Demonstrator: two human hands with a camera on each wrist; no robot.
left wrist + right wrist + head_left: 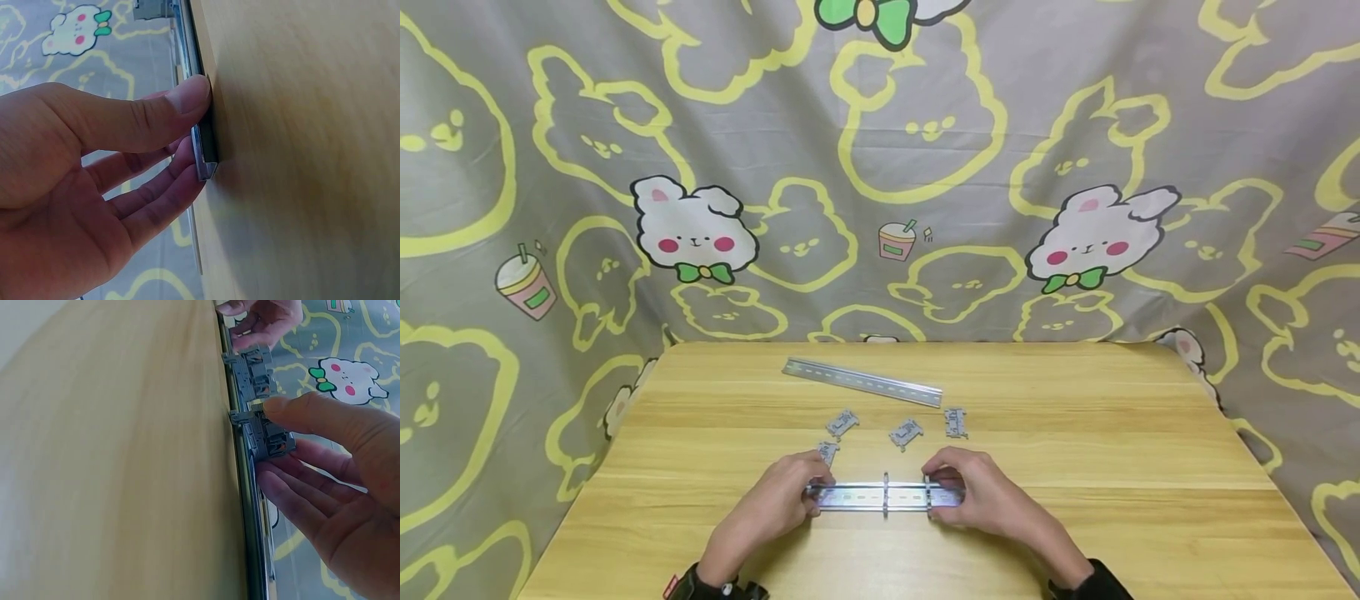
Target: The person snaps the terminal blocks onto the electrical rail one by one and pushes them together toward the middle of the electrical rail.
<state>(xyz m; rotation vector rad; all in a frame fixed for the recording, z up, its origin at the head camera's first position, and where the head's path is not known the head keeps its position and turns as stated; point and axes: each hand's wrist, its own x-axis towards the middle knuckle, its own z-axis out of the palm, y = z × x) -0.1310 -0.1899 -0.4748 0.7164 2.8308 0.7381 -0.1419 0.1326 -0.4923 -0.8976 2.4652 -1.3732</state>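
A slotted metal DIN rail (pixel 850 497) lies crosswise near the front of the wooden table. My left hand (pixel 778 497) grips its left end between thumb and fingers; in the left wrist view the thumb (pixel 190 95) presses the near edge. One grey terminal block (pixel 885 495) stands upright across the rail around its middle. Farther right, a second grey terminal block (pixel 270 439) sits on the rail, pinched by my right hand (pixel 988 493) between thumb and fingers. Whether this second block is fully seated cannot be told.
Several loose grey terminal blocks lie behind the rail, among them one (pixel 842 424), one (pixel 906 433) and one (pixel 955 422); another (pixel 827 452) is beside my left fingers. A second DIN rail (pixel 861 382) lies slanted farther back. A patterned curtain (pixel 955 225) hangs behind the table (pixel 1112 417).
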